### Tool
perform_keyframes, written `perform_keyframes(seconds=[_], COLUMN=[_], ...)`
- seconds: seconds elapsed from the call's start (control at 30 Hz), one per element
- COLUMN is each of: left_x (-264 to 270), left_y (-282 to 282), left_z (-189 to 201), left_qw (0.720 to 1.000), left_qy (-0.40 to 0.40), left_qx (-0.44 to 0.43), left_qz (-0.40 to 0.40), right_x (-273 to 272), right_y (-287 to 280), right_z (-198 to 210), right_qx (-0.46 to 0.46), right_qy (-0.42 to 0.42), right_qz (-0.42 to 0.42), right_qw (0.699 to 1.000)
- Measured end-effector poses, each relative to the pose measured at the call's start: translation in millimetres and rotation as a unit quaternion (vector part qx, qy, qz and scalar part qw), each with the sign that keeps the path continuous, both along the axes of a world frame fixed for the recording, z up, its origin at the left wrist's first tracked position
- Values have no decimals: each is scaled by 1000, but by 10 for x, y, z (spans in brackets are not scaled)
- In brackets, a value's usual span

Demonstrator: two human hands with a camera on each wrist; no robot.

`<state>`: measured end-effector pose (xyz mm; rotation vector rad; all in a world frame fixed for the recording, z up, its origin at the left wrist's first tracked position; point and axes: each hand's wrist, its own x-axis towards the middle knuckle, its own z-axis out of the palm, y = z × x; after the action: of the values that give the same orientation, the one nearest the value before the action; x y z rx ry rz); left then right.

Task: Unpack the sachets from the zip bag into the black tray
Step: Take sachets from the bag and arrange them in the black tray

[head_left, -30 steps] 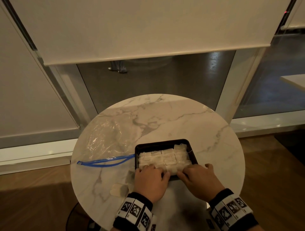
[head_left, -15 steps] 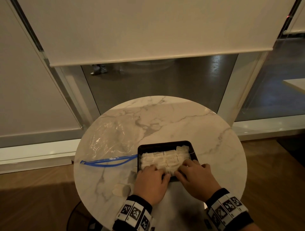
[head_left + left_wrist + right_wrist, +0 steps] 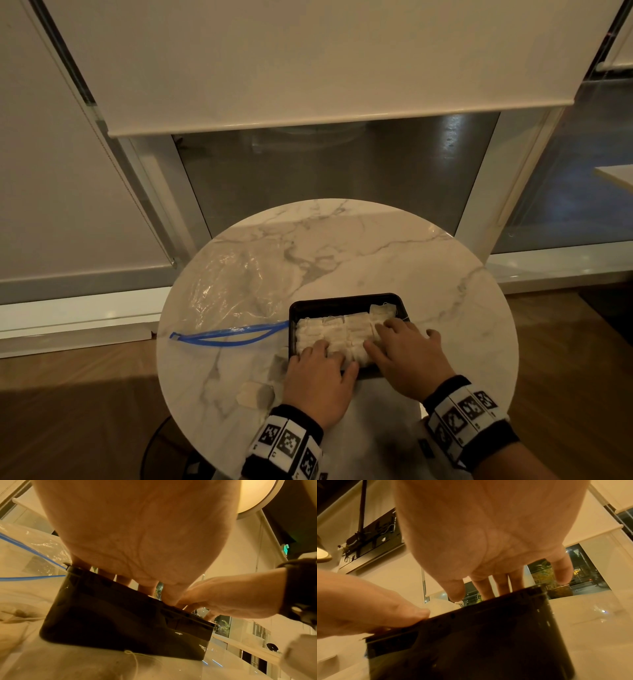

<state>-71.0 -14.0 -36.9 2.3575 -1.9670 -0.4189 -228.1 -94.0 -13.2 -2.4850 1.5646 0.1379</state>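
Note:
The black tray [image 3: 342,301] sits at the near middle of the round marble table, packed with rows of pale sachets [image 3: 337,330]. My left hand [image 3: 317,373] lies flat over the tray's near left part, fingers straight and pressing down on the sachets. My right hand [image 3: 407,353] lies flat over the near right part, fingers spread on the sachets. In the wrist views both palms hover above the tray's dark wall [image 3: 130,622] [image 3: 471,642]. The clear zip bag [image 3: 233,284] with a blue zip strip [image 3: 229,336] lies flat to the tray's left.
A loose sachet [image 3: 255,394] lies on the table left of my left wrist, and another [image 3: 279,363] sits against the tray's left near corner. The table's far half [image 3: 342,246] is bare marble. Behind the table stand a window and a roller blind.
Both hands have slid a little forward over the sachets in the tray, the right one further in. The camera view shifted slightly; the bag and loose sachets stayed put.

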Motion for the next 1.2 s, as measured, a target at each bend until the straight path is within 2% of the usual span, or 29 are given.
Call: perform_keyframes(seconds=[0.3, 0.63, 0.77, 0.93, 1.1, 1.2], left_x=[1, 5, 7, 13, 93, 299], left_y=[-23, -20, -15, 9, 32, 107], left_z=[41, 30, 21, 16, 177, 329], left_qw=[1000, 1000, 1000, 997, 974, 952], left_qy=[15, 23, 23, 54, 181, 233], left_qx=[-2, -6, -16, -48, -118, -165], left_qz=[1, 1, 2, 6, 73, 110], right_x=[187, 248, 197, 36, -116, -106], right_y=[-490, -601, -523, -280, 129, 383], right_z=[26, -47, 16, 115, 123, 87], right_qx=[77, 126, 104, 28, -16, -21], right_qy=[23, 77, -9, -109, -160, -232], right_qz=[-19, 9, -23, -48, -52, -25], right_qw=[997, 989, 994, 992, 986, 972])
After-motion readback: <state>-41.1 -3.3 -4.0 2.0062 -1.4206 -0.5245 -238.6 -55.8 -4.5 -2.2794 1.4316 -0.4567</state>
